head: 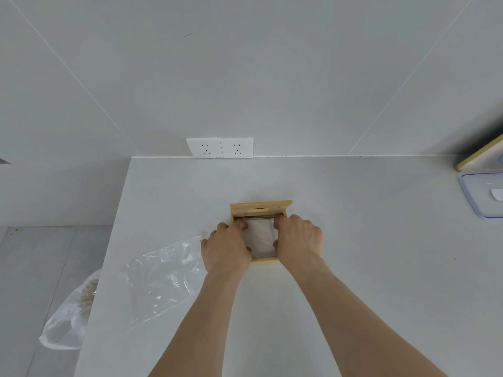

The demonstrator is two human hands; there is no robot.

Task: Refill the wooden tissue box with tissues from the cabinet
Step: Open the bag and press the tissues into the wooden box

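Wooden tissue box (265,259), lid (260,208) upright for access; left hand (227,247) and right hand (298,238) gripping tissue stack (260,238) edges, seating it squarely inside.

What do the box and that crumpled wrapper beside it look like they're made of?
Box: apparently light, unpainted wood with a matte finish, judging by its pale yellow-tan faces. Wrapper: thin clear plastic film, see-through, creased, with glossy highlights.

Wooden tissue box (260,210), light-coloured, set upright on the white countertop with its slotted lid raised at the far side. White tissue stack (260,237) seated inside the open box, slightly rumpled.
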